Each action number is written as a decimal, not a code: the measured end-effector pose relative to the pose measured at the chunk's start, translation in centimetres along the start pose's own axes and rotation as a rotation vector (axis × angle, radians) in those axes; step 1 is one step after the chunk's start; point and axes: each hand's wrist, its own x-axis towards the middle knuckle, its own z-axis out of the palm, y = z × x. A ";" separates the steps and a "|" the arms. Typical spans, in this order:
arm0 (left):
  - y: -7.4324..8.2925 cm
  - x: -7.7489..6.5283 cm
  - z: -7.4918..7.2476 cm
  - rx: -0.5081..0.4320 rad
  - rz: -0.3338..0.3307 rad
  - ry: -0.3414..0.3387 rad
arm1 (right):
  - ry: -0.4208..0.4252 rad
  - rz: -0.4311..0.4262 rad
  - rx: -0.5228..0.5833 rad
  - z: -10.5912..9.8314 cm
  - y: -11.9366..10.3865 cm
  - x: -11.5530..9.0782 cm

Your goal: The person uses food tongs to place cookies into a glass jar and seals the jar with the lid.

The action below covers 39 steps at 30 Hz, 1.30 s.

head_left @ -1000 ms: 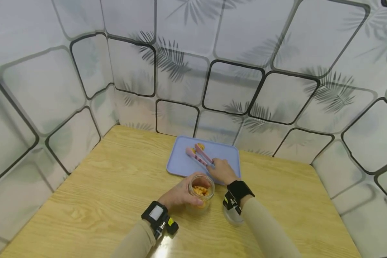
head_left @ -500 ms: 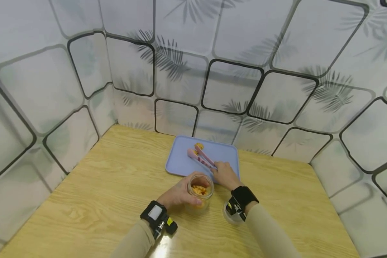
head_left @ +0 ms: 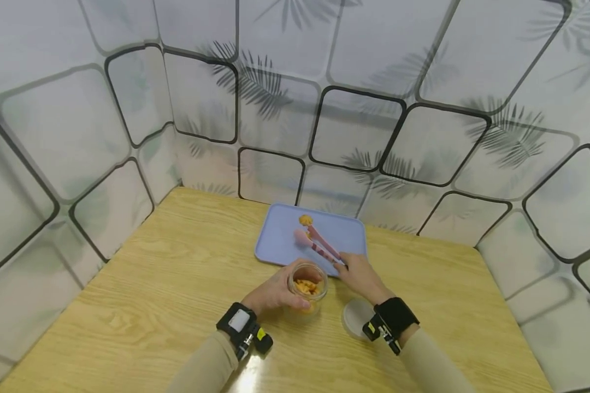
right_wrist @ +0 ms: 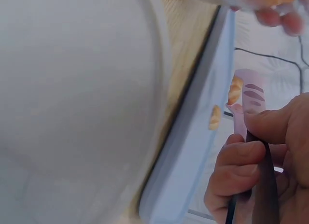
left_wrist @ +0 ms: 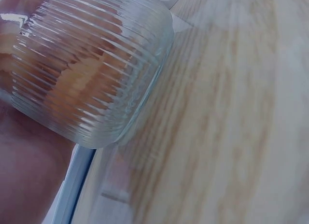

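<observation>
My left hand (head_left: 274,292) grips a ribbed glass jar (left_wrist: 104,84), whose open mouth faces up in the head view. Orange-yellow snack pieces (head_left: 306,287) lie inside it. My right hand (head_left: 365,277) holds pink tongs (head_left: 324,243) by their dark handles, thumb and fingers around them in the right wrist view. Between the tong tips is one ridged yellow snack piece (right_wrist: 235,91). Another snack piece (head_left: 305,220) lies on the blue tray (head_left: 277,240), just behind the tips.
A pale round lid (head_left: 356,317) lies on the wooden table (head_left: 152,295), right of the jar and near my right wrist. The tray stands beyond the jar, close to the patterned curtain (head_left: 275,125) that encloses the table at the back and sides.
My right hand has drawn back to the right with the tongs, whose tips shift right and nearer. The back snack piece and the lid show more fully. The left hand and jar stay put.
</observation>
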 end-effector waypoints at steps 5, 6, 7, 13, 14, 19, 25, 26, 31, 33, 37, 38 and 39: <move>0.1 -0.1 0.0 0.008 -0.004 -0.001 | -0.012 -0.060 0.078 -1.7 -0.3 -2.2; 0.1 -0.1 0.0 0.005 -0.002 -0.003 | -0.013 -0.067 0.096 -2.1 -0.3 -2.7; 0.1 0.0 0.0 0.005 0.001 -0.006 | -0.013 -0.068 0.109 -2.6 -0.4 -3.1; 0.0 0.0 0.0 -0.002 -0.007 -0.018 | -0.020 -0.083 0.116 -4.7 -0.9 -5.9; 0.0 -0.1 0.0 -0.005 -0.010 -0.015 | -0.024 -0.092 0.117 -4.9 -1.0 -6.4; 0.1 -0.3 -0.1 -0.015 -0.023 0.002 | -0.024 -0.108 0.143 -6.2 -1.9 -8.6; 0.0 -0.2 -0.1 -0.007 -0.025 -0.010 | 0.050 -0.189 0.139 -7.6 -2.9 -11.3; 0.1 -0.3 -0.1 0.001 -0.032 -0.009 | 0.054 -0.208 0.144 -7.7 -3.0 -11.7; 0.5 -0.5 -0.2 0.009 -0.109 0.008 | 0.024 -0.257 0.188 -7.6 -3.6 -12.9; 0.5 -0.5 -0.2 0.005 -0.131 0.006 | 0.016 -0.258 0.196 -7.4 -3.7 -13.2; 0.4 -0.4 -0.1 0.001 -0.147 0.002 | 0.023 -0.259 0.187 -7.2 -3.7 -13.5; 0.5 -0.4 0.0 0.002 -0.149 0.003 | 0.027 -0.259 0.188 -7.2 -3.6 -13.5; 0.4 -0.4 0.0 0.002 -0.156 0.008 | 0.026 -0.253 0.188 -7.1 -3.6 -13.6</move>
